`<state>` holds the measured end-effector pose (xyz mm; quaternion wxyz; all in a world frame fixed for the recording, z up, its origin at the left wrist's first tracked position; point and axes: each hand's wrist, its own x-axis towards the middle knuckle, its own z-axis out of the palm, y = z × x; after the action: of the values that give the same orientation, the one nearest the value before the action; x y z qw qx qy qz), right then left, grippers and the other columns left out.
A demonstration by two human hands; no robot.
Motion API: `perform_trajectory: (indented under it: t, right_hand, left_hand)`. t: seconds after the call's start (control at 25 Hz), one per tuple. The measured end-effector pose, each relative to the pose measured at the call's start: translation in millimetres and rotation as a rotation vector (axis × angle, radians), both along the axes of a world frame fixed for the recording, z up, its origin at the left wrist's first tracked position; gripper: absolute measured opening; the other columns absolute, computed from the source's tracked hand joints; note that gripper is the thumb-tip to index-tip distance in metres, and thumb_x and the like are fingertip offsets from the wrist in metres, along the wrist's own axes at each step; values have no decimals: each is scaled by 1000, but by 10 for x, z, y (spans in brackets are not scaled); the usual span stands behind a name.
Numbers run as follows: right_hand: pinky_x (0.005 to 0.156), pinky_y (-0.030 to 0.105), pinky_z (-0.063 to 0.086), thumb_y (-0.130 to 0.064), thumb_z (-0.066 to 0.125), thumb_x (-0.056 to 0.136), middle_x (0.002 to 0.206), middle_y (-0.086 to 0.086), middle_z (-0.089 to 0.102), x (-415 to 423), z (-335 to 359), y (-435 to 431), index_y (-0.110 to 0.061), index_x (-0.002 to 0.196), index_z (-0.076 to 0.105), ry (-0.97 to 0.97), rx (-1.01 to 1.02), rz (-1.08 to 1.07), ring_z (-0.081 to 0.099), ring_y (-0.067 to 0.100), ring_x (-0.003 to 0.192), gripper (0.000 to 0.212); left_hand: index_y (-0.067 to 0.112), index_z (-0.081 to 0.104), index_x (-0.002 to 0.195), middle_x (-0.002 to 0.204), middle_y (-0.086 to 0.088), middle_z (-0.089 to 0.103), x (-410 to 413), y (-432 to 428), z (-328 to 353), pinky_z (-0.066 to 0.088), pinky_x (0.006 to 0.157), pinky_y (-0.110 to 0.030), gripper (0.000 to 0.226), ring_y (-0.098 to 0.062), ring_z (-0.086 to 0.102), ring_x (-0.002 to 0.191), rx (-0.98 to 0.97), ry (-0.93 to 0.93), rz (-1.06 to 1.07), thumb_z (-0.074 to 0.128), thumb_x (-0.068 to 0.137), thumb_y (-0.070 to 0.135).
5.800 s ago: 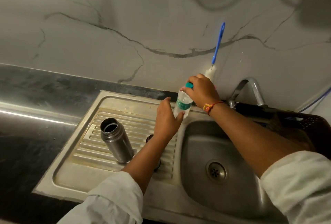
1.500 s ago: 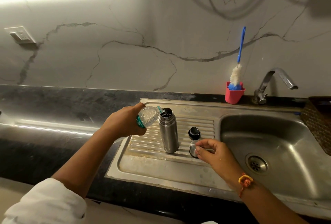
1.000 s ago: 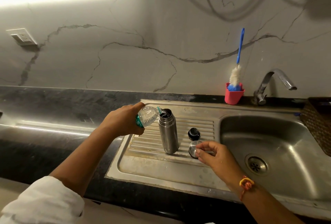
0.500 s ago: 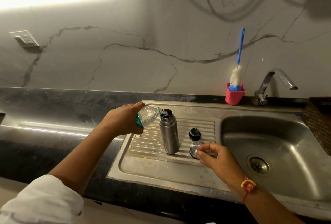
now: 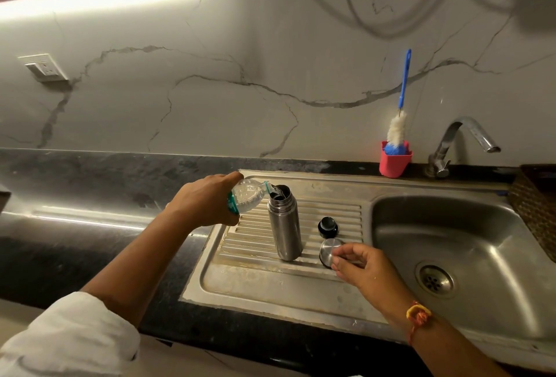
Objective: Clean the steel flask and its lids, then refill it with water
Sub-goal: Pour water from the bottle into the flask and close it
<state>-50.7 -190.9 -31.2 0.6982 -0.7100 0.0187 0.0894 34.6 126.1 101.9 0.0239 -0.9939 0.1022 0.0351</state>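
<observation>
The steel flask (image 5: pixel 285 226) stands upright and uncapped on the ribbed drainboard (image 5: pixel 337 214). My left hand (image 5: pixel 207 203) grips a clear plastic water bottle (image 5: pixel 246 194) with a green label, tipped so its neck meets the flask's mouth. Right of the flask lie a black inner lid (image 5: pixel 328 227) and a steel outer lid (image 5: pixel 329 251). My right hand (image 5: pixel 365 269) has its fingertips on the steel lid, which rests on the drainboard.
The sink basin (image 5: pixel 451 244) with its drain lies to the right, under a tap (image 5: pixel 463 144). A red cup (image 5: pixel 394 163) holding a blue-handled bottle brush (image 5: pixel 398 123) stands at the wall. A woven basket (image 5: pixel 538 205) sits far right. Black counter (image 5: pixel 75 196) spreads left.
Since 5.8 s ago the bottle has been uncapped, carried left and tipped over the flask. In the last second and a half both hands have barely moved.
</observation>
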Motion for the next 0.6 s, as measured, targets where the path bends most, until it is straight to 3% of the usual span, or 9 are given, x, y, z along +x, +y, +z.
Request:
perform_trajectory:
  t: [0.6]
  right_hand:
    - [80, 28, 60, -8, 72, 88, 98, 5, 75, 15, -17, 11, -14, 102, 73, 17, 2, 6, 72, 17, 94, 15]
  left_hand:
    - [30, 35, 153, 140, -1, 61, 58, 6, 35, 59, 80, -34, 91, -24, 65, 116, 89, -42, -17, 85, 79, 43]
